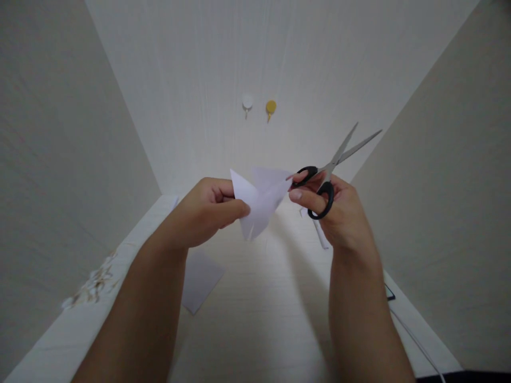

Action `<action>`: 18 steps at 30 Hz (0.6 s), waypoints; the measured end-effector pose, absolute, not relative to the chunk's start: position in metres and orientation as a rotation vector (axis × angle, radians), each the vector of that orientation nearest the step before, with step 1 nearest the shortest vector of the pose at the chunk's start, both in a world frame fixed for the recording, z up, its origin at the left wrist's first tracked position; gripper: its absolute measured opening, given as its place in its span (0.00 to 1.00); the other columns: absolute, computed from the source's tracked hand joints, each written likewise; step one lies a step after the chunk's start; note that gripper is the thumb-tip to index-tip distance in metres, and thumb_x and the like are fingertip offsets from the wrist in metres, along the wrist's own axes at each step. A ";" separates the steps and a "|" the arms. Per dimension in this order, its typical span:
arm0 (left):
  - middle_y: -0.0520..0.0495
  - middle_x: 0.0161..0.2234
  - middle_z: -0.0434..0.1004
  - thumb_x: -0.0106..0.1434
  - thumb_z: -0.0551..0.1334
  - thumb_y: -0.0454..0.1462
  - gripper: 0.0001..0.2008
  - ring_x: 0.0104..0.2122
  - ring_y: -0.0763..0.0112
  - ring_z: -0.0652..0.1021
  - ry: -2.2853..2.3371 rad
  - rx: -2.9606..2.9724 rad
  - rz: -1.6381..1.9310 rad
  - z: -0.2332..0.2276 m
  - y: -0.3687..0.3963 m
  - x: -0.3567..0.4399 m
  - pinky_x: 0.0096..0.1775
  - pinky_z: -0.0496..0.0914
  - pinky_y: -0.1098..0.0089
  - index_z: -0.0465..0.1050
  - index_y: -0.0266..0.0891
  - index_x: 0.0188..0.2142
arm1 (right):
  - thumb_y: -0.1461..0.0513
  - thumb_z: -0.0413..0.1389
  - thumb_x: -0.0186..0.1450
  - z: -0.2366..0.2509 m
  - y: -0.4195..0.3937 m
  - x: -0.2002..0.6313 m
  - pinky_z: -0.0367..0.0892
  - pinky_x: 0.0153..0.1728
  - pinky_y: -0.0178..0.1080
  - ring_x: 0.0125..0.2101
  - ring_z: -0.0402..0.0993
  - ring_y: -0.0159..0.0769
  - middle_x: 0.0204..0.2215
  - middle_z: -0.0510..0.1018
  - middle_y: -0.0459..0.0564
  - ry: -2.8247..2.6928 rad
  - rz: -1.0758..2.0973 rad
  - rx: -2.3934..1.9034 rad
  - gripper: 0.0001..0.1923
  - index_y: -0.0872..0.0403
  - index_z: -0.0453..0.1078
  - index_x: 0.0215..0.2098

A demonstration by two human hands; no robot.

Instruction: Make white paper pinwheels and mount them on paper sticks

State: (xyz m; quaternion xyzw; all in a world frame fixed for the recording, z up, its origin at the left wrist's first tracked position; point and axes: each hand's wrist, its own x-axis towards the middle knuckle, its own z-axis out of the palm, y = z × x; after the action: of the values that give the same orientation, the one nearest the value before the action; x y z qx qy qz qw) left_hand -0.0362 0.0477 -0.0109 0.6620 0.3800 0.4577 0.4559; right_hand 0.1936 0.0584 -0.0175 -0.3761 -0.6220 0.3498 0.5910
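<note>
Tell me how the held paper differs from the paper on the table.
The held paper is raised in the left hand; the table paper lies on the table. The held paper is bent, with edges pointing several ways; the table paper looks flat, though the left forearm hides part of it. Both are plain and pale.

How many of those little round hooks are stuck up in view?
2: a white hook and, just to its right, a yellow hook, both on the back wall, higher in the picture than the held paper. Any behind the arms would be hidden.
</note>
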 end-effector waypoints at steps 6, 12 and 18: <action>0.52 0.17 0.66 0.48 0.66 0.38 0.05 0.18 0.76 0.61 0.891 1.626 0.982 -0.015 0.054 -0.042 0.21 0.53 0.73 0.80 0.39 0.22 | 0.60 0.71 0.53 -0.017 0.056 0.194 0.67 0.28 0.35 0.26 0.72 0.33 0.24 0.78 0.44 -1.569 0.892 -0.972 0.08 0.54 0.78 0.27; 0.53 0.17 0.67 0.52 0.67 0.37 0.06 0.19 0.75 0.67 0.900 1.546 1.249 -0.020 0.062 -0.042 0.23 0.61 0.74 0.74 0.40 0.21 | 0.62 0.69 0.53 -0.021 0.060 0.192 0.65 0.26 0.34 0.24 0.69 0.31 0.24 0.75 0.42 -1.382 0.743 -0.903 0.07 0.53 0.76 0.28; 0.52 0.24 0.75 0.57 0.69 0.43 0.10 0.24 0.72 0.73 0.932 1.414 1.408 -0.015 0.057 -0.028 0.25 0.69 0.74 0.76 0.40 0.30 | 0.66 0.68 0.53 -0.020 0.060 0.182 0.66 0.28 0.35 0.26 0.70 0.30 0.26 0.77 0.43 -1.138 0.543 -0.773 0.06 0.53 0.77 0.28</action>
State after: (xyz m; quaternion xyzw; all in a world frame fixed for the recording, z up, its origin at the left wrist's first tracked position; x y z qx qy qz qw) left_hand -0.0282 0.0571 -0.0150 0.5724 0.3773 0.5701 0.4527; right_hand 0.1823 0.0597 -0.0202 -0.3523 -0.5186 0.2473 0.7388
